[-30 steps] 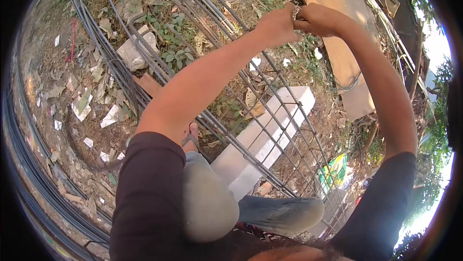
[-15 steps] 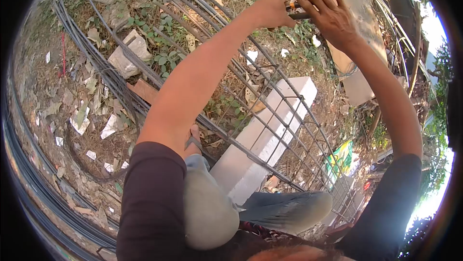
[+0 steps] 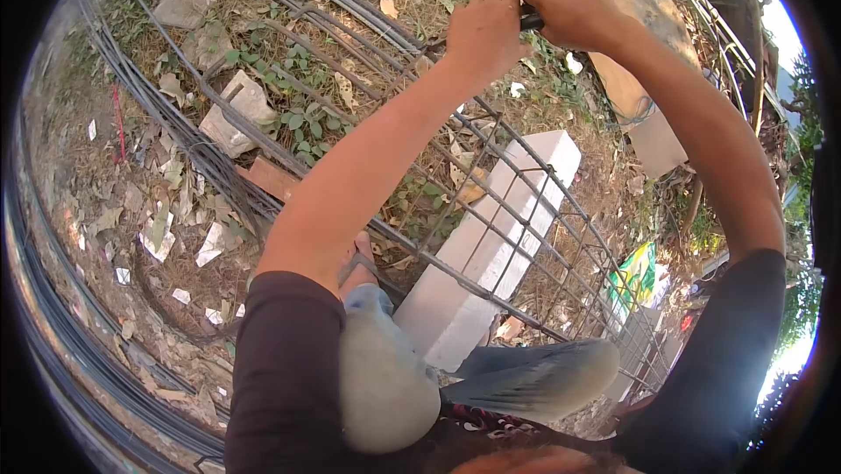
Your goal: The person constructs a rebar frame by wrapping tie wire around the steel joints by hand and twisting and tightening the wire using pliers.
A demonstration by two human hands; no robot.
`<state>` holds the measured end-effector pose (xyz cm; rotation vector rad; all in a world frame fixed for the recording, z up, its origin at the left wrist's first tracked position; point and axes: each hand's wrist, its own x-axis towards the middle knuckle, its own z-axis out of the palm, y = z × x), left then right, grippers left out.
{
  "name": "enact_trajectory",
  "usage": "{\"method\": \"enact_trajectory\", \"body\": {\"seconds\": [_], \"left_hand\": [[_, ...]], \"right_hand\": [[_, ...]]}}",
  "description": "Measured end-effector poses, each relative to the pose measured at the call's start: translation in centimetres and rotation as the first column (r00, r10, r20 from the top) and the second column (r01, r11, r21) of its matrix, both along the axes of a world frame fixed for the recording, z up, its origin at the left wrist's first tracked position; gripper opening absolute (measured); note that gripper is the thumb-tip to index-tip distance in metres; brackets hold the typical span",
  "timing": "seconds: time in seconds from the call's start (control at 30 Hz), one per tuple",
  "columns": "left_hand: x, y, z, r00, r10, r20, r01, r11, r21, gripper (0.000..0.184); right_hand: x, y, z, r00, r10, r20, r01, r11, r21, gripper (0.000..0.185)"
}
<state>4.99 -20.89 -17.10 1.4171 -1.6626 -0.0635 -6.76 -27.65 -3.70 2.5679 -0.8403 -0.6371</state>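
Observation:
My left hand (image 3: 486,36) is closed at the far end of the rebar cage (image 3: 504,211), its fingers curled round a dark-handled tool (image 3: 531,23). My right hand (image 3: 574,10) meets it from the right, fingers wrapped round the same handle. A short black stretch of that handle shows between the two hands; the tool's working end is mostly hidden, so I cannot tell its kind. Steel bars run beneath my left wrist. A pale rectangular block (image 3: 486,251) lies under the cage, beside my bent knees.
Bundled long steel rods (image 3: 166,106) run along the left. A broken concrete lump (image 3: 236,115) and a reddish brick piece (image 3: 272,178) lie among leaves and paper scraps. Brown board (image 3: 604,80) lies at upper right, with a green-yellow packet (image 3: 635,272) farther down.
My right hand's raised, spread fingers have closed round the handle. My left hand has turned and shifted slightly left and down. The orange part of the handle is now covered.

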Motion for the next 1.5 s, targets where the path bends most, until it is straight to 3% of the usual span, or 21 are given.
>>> {"method": "enact_trajectory", "body": {"seconds": [0.07,0.17,0.2,0.27,0.3,0.37,0.47,0.5,0.53,0.57,0.63,0.73,0.83,0.97,1.1,1.13,1.23,1.3,1.37,1.4,1.5], "left_hand": [[-0.9,0.7,-0.6,1.000,0.016,0.014,-0.015,1.000,-0.017,0.061],[-0.6,0.1,-0.5,0.993,-0.119,-0.001,0.119,0.988,0.101,0.054],[-0.3,-0.2,-0.7,0.983,-0.182,-0.025,0.184,0.968,0.172,0.052],[0.5,-0.9,-0.1,0.975,-0.223,-0.014,0.221,0.954,0.200,0.052],[1.0,-1.2,0.4,0.969,-0.246,-0.008,0.242,0.946,0.214,0.051],[2.4,-3.0,0.4,0.922,-0.349,-0.168,0.383,0.887,0.258,0.052],[3.3,-3.5,1.3,0.875,-0.408,-0.261,0.476,0.826,0.302,0.052],[3.0,-2.6,1.0,0.908,-0.361,-0.211,0.411,0.864,0.290,0.053],[2.7,-1.7,0.9,0.937,-0.309,-0.161,0.343,0.898,0.275,0.055],[2.3,-1.0,0.4,0.946,-0.307,-0.101,0.323,0.910,0.262,0.058],[1.3,0.2,0.2,0.952,-0.306,0.021,0.293,0.929,0.225,0.064],[2.4,0.9,1.6,0.842,-0.531,-0.092,0.534,0.798,0.281,0.061],[3.8,3.0,4.5,0.440,-0.683,-0.583,0.895,0.281,0.347,0.051],[2.4,8.3,7.9,0.352,-0.736,-0.579,0.886,0.064,0.458,0.032],[2.1,11.3,10.8,0.654,-0.307,-0.691,0.748,0.398,0.531,0.028],[2.5,10.7,10.1,0.634,-0.162,-0.756,0.704,0.526,0.477,0.028],[4.6,10.0,9.5,0.541,0.029,-0.841,0.510,0.784,0.355,0.030],[4.1,11.9,11.2,0.564,-0.077,-0.822,0.472,0.847,0.244,0.031],[2.8,14.9,12.7,0.669,-0.207,-0.714,0.446,0.880,0.162,0.031],[1.2,16.2,13.6,0.747,-0.281,-0.603,0.435,0.892,0.122,0.031],[-3.3,22.4,17.0,0.824,-0.523,-0.216,0.529,0.848,-0.034,0.026]], "right_hand": [[2.5,1.3,2.0,0.853,-0.468,-0.231,0.520,0.799,0.300,0.019],[1.6,0.9,1.7,0.553,-0.772,-0.313,0.765,0.320,0.559,0.022],[1.4,0.6,1.7,0.618,-0.723,-0.308,0.746,0.417,0.520,0.022],[0.5,2.5,1.5,0.921,-0.389,0.007,0.372,0.888,0.272,0.021],[-0.3,3.0,1.6,0.985,-0.138,0.107,0.130,0.989,0.076,0.021],[-1.9,1.9,0.7,0.961,0.255,0.107,-0.229,0.950,-0.212,0.031],[-1.4,1.1,0.1,0.870,0.492,0.009,-0.442,0.789,-0.427,0.025],[-1.3,0.8,0.4,0.995,0.095,0.037,-0.088,0.986,-0.143,0.023],[0.5,1.7,1.9,0.950,-0.307,-0.057,0.312,0.939,0.142,0.022],[1.4,2.3,2.6,0.749,-0.613,-0.251,0.660,0.660,0.359,0.022],[-0.3,2.3,1.9,0.717,-0.673,-0.182,0.638,0.528,0.561,0.035],[-2.6,5.2,2.0,0.679,-0.733,-0.030,0.547,0.478,0.688,0.041],[-5.1,11.7,2.2,0.668,-0.727,0.161,0.466,0.577,0.671,0.033],[-8.5,22.2,3.3,0.542,-0.832,0.122,0.424,0.395,0.815,0.029],[-13.6,31.6,-0.5,0.412,-0.904,0.113,0.008,0.127,0.992,0.027],[-14.2,34.4,-1.0,0.273,-0.961,0.040,-0.034,0.032,0.999,0.025],[-15.4,41.8,-4.3,-0.229,-0.965,0.128,-0.096,0.153,0.983,0.028],[-17.1,44.5,-8.6,-0.120,-0.862,0.492,0.381,0.418,0.825,0.034],[-16.1,47.6,-10.3,0.208,-0.614,0.761,0.742,0.606,0.286,0.040],[-16.4,48.8,-10.6,0.402,-0.642,0.653,0.777,0.616,0.127,0.048],[-16.1,49.1,-7.8,0.317,-0.508,0.801,0.712,0.685,0.152,0.050]]}}
